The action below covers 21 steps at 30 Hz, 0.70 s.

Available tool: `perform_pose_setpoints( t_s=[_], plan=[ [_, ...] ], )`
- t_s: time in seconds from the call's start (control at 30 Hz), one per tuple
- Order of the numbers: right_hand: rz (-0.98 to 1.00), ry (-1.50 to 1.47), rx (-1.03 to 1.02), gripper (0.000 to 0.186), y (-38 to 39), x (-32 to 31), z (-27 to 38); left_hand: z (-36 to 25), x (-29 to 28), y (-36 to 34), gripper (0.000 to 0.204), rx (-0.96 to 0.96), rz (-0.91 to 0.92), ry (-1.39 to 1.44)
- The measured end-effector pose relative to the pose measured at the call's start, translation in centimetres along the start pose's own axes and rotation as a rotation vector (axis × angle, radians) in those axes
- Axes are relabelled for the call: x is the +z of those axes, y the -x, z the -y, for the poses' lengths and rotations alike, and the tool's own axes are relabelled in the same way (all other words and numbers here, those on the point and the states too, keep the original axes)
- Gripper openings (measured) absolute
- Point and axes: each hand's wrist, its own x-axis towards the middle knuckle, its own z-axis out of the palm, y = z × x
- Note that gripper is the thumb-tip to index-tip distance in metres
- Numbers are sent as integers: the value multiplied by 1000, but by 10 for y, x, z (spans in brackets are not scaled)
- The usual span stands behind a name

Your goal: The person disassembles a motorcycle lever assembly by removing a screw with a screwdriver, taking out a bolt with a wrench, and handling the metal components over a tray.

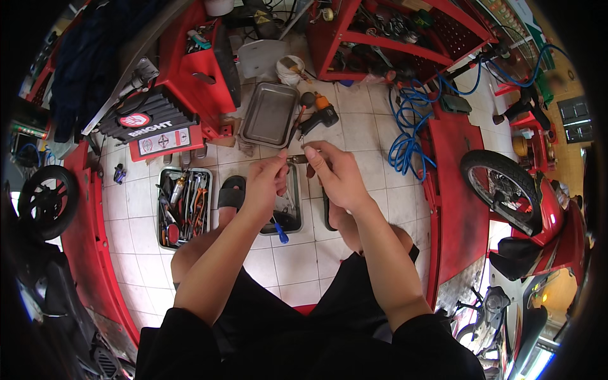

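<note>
My left hand [268, 182] and my right hand [341, 176] are close together in the middle, fingers closed in pinches. Between them is a small dark metal part [296, 159], its kind too small to make out, and the fingers of both hands seem to grip it. Below the hands, partly hidden by my left hand, stands a shallow tray [300, 215]. A screwdriver with a blue handle [280, 234] leans over its near edge. Just beyond my fingers lie an empty-looking grey metal pan [269, 115] and a black-and-orange power tool [322, 116].
A tray of hand tools [184, 209] sits left of my sandalled foot [232, 193]. A white tub with a brush [290, 71] stands beyond the pan. Red cabinets [206, 79] rise at far left. A coiled blue hose [405, 136] and a motorcycle wheel [503, 190] are at right.
</note>
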Motion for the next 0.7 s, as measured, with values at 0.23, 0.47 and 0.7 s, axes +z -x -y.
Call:
perform_pose_setpoints(
  t_s=[0.23, 0.47, 0.7],
  plan=[
    [33, 67, -45, 37, -1, -2, -7, -1, -1, -1, 29, -15, -44, 57],
    [40, 253, -279, 29, 1, 3, -6, -1, -3, -3, 15, -152, 70, 203],
    [-14, 307, -373, 26, 4, 0, -3, -1, 2, 0, 41, -137, 60, -77]
  ],
)
